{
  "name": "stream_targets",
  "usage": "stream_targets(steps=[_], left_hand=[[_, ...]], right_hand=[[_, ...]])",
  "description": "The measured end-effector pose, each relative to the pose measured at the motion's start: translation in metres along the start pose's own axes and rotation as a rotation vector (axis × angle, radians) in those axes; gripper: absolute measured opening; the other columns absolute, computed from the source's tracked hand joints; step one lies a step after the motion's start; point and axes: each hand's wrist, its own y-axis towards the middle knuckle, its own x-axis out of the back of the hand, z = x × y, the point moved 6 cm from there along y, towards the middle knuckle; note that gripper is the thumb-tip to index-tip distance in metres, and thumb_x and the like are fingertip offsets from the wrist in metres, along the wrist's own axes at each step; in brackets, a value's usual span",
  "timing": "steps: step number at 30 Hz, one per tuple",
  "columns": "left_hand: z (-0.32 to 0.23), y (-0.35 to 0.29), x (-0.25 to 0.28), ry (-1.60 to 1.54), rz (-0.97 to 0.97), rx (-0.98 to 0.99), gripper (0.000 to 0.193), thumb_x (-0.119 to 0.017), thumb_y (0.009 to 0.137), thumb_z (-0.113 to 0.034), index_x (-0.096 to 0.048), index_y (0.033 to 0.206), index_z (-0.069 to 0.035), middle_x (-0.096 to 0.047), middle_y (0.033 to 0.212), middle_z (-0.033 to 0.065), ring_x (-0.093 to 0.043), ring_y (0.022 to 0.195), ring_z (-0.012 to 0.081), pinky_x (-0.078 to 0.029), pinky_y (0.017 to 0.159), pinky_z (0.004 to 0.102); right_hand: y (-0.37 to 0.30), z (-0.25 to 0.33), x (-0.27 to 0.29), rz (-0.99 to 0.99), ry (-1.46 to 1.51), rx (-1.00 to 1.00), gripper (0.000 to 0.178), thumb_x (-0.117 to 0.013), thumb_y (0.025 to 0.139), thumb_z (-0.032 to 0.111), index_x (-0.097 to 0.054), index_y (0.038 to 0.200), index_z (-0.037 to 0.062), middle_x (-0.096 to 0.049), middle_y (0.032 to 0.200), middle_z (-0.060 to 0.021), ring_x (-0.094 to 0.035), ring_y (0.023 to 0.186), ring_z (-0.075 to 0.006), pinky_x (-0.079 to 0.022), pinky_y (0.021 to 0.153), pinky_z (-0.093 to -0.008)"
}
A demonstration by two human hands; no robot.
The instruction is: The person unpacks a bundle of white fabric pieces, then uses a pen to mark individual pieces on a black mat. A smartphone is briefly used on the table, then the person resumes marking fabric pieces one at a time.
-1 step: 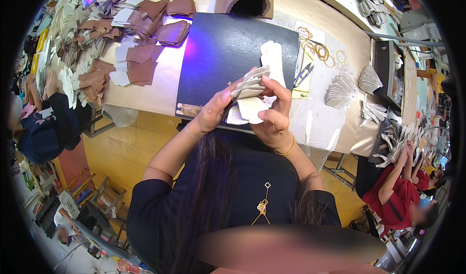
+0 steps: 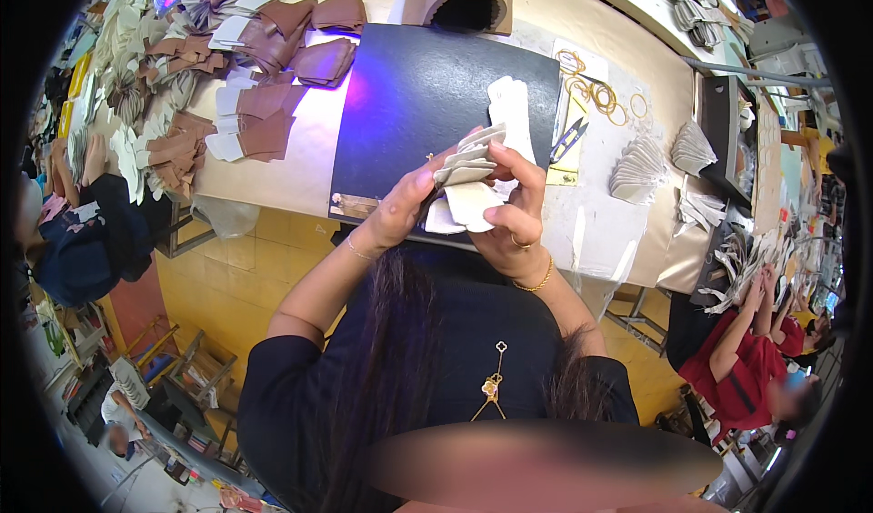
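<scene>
- The stack (image 2: pixel 471 206) of pale, flat pieces is held up between both hands, above the near edge of the black board (image 2: pixel 418 95).
- The left hand (image 2: pixel 400 202) grips the stack's left side; its fingers are partly hidden behind, so how hard they press cannot be told.
- The right hand (image 2: pixel 520 204) pinches the stack from the right, thumb on the front of the lowest white piece, forefinger near the upper edges.
- The pieces look thin and light, probably bendable yet firm enough to keep their shape.
- They seem hardly fragile, but loose layers could slide over one another, since their edges already fan out.
- The best hold is likely both long sides, thumbs in front, fingers behind.
</scene>
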Motion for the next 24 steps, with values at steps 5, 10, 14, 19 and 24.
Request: stream_targets(steps=[5, 10, 14, 19, 24], left_hand=[[-0.002, 0.000, -0.002, 0.045, -0.034, 0.017, 0.073, -0.032, 0.108, -0.049, -0.027, 0.158, 0.004, -0.045, 0.152, 0.0161, -0.045, 0.139, 0.0228, -0.029, 0.119, 0.0360], [0.013, -0.003, 0.010, -0.088, -0.173, 0.153, 0.071, -0.031, 0.108, -0.053, -0.037, 0.153, 0.002, -0.053, 0.143, 0.0145, -0.054, 0.129, 0.0202, -0.042, 0.109, 0.0339], [0.030, -0.008, 0.020, -0.112, -0.276, 0.256, 0.073, -0.032, 0.106, -0.060, -0.042, 0.148, -0.002, -0.058, 0.137, 0.0130, -0.060, 0.124, 0.0230, -0.050, 0.105, 0.0383], [0.033, -0.007, 0.014, -0.232, -0.308, 0.254, 0.075, -0.033, 0.105, -0.063, -0.042, 0.148, -0.002, -0.056, 0.139, 0.0131, -0.060, 0.124, 0.0236, -0.052, 0.104, 0.0386], [0.024, -0.005, 0.007, -0.156, -0.335, 0.298, 0.071, -0.033, 0.106, -0.059, -0.044, 0.147, -0.002, -0.059, 0.136, 0.0145, -0.062, 0.119, 0.0205, -0.051, 0.102, 0.0350]], right_hand=[[-0.002, 0.003, 0.002, -0.029, -0.017, -0.003, 0.069, -0.077, 0.059, -0.015, -0.045, 0.109, 0.0202, -0.049, 0.121, -0.0139, -0.055, 0.112, -0.0353, -0.051, 0.078, -0.0393], [-0.001, 0.004, 0.002, -0.027, -0.084, 0.083, 0.056, -0.081, 0.065, 0.000, -0.049, 0.104, 0.0238, -0.047, 0.110, -0.0062, -0.057, 0.107, -0.0297, -0.044, 0.086, -0.0443], [-0.001, 0.007, 0.003, 0.051, -0.132, 0.103, 0.050, -0.080, 0.069, 0.004, -0.050, 0.103, 0.0235, -0.047, 0.109, -0.0052, -0.060, 0.107, -0.0276, -0.044, 0.085, -0.0432], [-0.003, 0.007, 0.003, 0.016, -0.059, 0.134, 0.046, -0.079, 0.072, 0.005, -0.051, 0.104, 0.0220, -0.047, 0.107, -0.0054, -0.062, 0.106, -0.0267, -0.046, 0.087, -0.0448], [-0.009, 0.004, 0.005, -0.022, -0.018, 0.090, 0.051, -0.079, 0.069, -0.005, -0.052, 0.104, 0.0212, -0.043, 0.115, -0.0089, -0.061, 0.108, -0.0309, -0.053, 0.087, -0.0438]])
